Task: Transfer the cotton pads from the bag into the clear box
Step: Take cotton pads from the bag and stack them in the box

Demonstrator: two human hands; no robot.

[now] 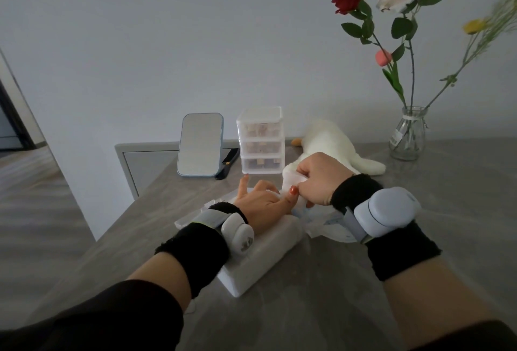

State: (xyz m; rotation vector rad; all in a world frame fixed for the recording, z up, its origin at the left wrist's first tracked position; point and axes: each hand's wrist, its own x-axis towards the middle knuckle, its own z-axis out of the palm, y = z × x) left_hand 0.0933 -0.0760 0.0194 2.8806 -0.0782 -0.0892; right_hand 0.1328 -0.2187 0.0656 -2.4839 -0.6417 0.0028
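White cotton pads [292, 178] are clamped in the right hand's [321, 180] curled grip above the crinkled bag [330, 224]; the left hand [257, 203] rests beside it, fingers straight, grip open.

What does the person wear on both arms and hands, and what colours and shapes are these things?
Both arms have dark long sleeves. Each wrist carries black fabric bands and a strapped, rounded device: a white device behind the left hand, a pale blue-grey device behind the right hand. One thumbnail has orange-red polish.
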